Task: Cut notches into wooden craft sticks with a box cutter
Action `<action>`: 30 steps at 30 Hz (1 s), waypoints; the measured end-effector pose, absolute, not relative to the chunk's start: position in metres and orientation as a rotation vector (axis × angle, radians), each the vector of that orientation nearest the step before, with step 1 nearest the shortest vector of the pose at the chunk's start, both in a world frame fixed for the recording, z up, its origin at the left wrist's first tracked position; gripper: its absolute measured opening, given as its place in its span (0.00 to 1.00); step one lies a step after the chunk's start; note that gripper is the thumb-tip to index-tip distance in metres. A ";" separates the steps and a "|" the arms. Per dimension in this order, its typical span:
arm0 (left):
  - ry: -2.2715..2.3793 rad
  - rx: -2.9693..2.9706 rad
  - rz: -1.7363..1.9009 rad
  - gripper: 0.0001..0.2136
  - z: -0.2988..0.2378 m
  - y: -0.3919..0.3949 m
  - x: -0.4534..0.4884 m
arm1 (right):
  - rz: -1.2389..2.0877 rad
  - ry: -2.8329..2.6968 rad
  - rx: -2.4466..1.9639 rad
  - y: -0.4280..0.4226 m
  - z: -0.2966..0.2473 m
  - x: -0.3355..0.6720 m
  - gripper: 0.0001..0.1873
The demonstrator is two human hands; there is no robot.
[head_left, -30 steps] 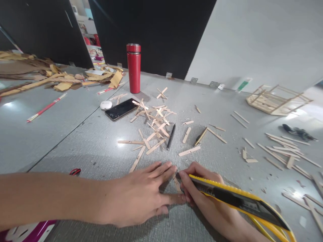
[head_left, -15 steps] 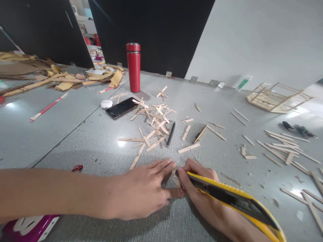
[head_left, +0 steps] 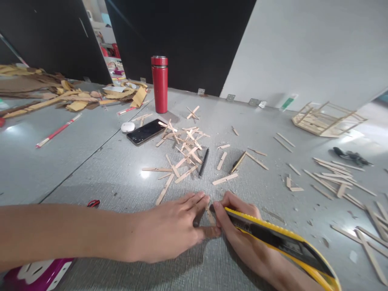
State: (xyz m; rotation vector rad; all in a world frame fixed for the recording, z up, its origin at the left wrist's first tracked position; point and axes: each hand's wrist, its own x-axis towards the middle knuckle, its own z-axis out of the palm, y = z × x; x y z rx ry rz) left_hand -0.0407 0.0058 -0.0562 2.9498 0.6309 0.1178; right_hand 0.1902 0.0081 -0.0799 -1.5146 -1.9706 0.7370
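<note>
In the head view, my left hand [head_left: 178,226] lies low over the table, its thumb and fingertips pressing down a short wooden craft stick [head_left: 210,216]. My right hand [head_left: 242,226] is closed around a yellow and black utility knife [head_left: 273,234]. The knife's front end points at the stick, close beside my left fingertips. Its blade tip is hidden by my right fingers. Just beyond both hands lie a loose craft stick [head_left: 224,179], a black pen [head_left: 204,162] and a heap of craft sticks [head_left: 190,147].
A red flask [head_left: 159,85] stands behind a phone [head_left: 147,131] and a white earbud case [head_left: 127,127]. Wooden strips [head_left: 336,173] and a small stick frame [head_left: 327,119] are on the right. Torn cardboard [head_left: 75,97] lies back left; a purple object [head_left: 39,275] is near my left forearm.
The view has shifted slightly, so objects on the right appear a little further left. Both hands keep nearly the same pose over the stick, the knife still in my right hand.
</note>
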 end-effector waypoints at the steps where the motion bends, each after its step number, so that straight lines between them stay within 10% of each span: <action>1: 0.625 2.946 0.112 0.35 -0.056 0.006 -0.041 | 0.739 -1.967 -1.518 0.008 -0.080 0.190 0.22; 30: 0.643 2.931 0.024 0.33 -0.049 0.008 -0.041 | 0.485 -2.199 -1.251 0.012 -0.074 0.182 0.20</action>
